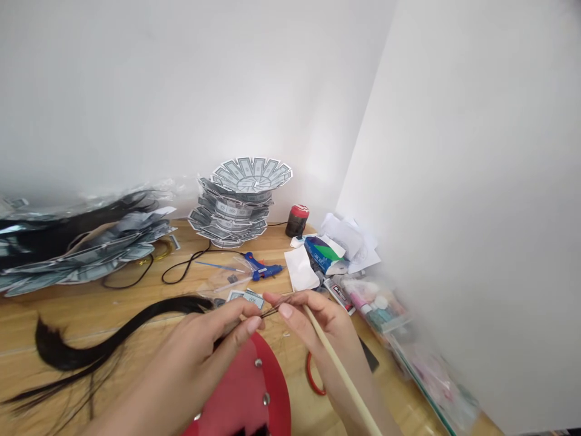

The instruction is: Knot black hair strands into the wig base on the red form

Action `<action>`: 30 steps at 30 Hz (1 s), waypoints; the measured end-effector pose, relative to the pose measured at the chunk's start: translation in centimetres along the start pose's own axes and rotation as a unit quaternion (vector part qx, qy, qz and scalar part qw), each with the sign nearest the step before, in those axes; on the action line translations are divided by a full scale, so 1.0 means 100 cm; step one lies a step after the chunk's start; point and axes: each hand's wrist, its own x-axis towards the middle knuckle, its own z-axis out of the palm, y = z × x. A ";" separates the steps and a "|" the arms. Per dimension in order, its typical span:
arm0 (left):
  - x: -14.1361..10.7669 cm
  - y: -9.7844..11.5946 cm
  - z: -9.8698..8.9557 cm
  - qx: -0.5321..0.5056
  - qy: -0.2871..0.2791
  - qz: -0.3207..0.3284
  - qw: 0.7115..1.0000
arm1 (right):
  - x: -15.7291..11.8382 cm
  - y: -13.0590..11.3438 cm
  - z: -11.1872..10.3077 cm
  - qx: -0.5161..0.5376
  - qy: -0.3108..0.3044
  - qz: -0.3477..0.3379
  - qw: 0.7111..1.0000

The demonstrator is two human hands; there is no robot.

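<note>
My left hand (222,345) is closed in a pinch on a thin dark strand of hair (270,310). Opposite it, my right hand (323,327) pinches the strand's other end, fingertips nearly meeting the left ones. A slim pale stick (338,363) lies in the right hand, running down toward the wrist; its tip is hidden. Beneath both hands is a red rounded piece with metal studs (247,381). A long black lock of hair (122,339) curves across the wooden table (27,321), left of my left hand.
Behind stand stacked, bowl-shaped pieces of printed paper notes (236,206). A blue glue gun (264,267), a red-lidded dark jar (297,220) and white papers (302,269) lie beyond my hands. Bagged supplies (385,309) line the right wall; red-handled scissors (313,375) are partly hidden.
</note>
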 end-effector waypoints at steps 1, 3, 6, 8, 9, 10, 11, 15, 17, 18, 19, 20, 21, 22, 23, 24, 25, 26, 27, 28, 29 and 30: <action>0.001 0.001 -0.002 -0.015 -0.007 -0.010 1.000 | 0.000 -0.001 -0.001 -0.007 0.002 0.000 1.000; 0.004 0.003 -0.006 -0.036 -0.018 -0.025 0.999 | 0.000 -0.003 -0.003 -0.019 0.007 0.001 1.000; 0.007 0.003 -0.011 -0.042 -0.041 -0.034 0.998 | -0.001 -0.005 -0.006 -0.048 0.012 -0.011 0.999; 0.008 0.000 -0.014 -0.015 -0.041 -0.054 0.998 | -0.001 -0.005 -0.008 -0.098 0.008 -0.025 0.995; 0.007 -0.001 -0.015 0.007 -0.024 -0.065 0.998 | -0.001 -0.005 -0.009 -0.134 0.007 -0.035 0.990; 0.007 -0.002 -0.016 0.034 0.006 -0.072 0.997 | -0.001 -0.004 -0.010 -0.176 0.007 -0.049 0.983; 0.005 -0.002 -0.015 0.057 0.046 -0.071 0.995 | -0.001 -0.004 -0.010 -0.218 0.012 -0.067 0.974; -0.001 0.005 -0.008 0.073 0.147 -0.006 0.986 | -0.005 -0.002 -0.005 -0.317 0.016 -0.137 0.938; -0.002 0.010 -0.001 0.034 0.122 0.035 0.991 | -0.007 0.000 -0.002 -0.328 0.001 -0.153 0.932; -0.002 0.011 0.003 0.014 0.102 0.050 0.993 | -0.008 0.000 0.000 -0.330 -0.005 -0.160 0.930; -0.001 0.012 0.006 -0.005 0.087 0.059 0.994 | -0.009 0.001 0.001 -0.332 -0.007 -0.166 0.928; 0.000 0.013 0.009 -0.021 0.072 0.058 0.995 | -0.010 0.001 0.002 -0.337 -0.008 -0.170 0.926; 0.001 0.013 0.010 -0.033 0.064 0.054 0.996 | -0.011 0.000 0.002 -0.342 -0.007 -0.170 0.924; 0.001 0.012 0.011 -0.039 0.063 0.050 0.996 | -0.011 0.000 0.002 -0.345 -0.003 -0.166 0.924; 0.002 0.011 0.011 -0.040 0.065 0.049 0.996 | -0.011 -0.001 0.002 -0.342 -0.002 -0.154 0.927; 0.002 0.010 0.010 -0.037 0.065 0.049 0.996 | -0.011 -0.002 0.002 -0.333 -0.001 -0.141 0.932; 0.002 0.009 0.009 -0.033 0.063 0.051 0.996 | -0.011 -0.003 0.001 -0.318 -0.002 -0.128 0.939; 0.001 0.008 0.008 -0.031 0.054 0.052 0.997 | -0.011 -0.004 0.001 -0.297 -0.003 -0.113 0.948; 0.001 0.007 0.006 -0.031 0.047 0.051 0.997 | -0.011 -0.005 0.001 -0.269 -0.007 -0.095 0.958; 0.000 0.007 0.005 -0.029 0.037 0.044 0.998 | -0.010 -0.005 0.001 -0.234 -0.014 -0.074 0.969; -0.002 0.006 0.003 -0.027 0.028 0.038 0.999 | -0.010 -0.005 0.001 -0.192 -0.022 -0.051 0.980; -0.003 0.006 0.002 -0.023 0.021 0.036 0.999 | -0.009 -0.005 0.001 -0.149 -0.030 -0.028 0.988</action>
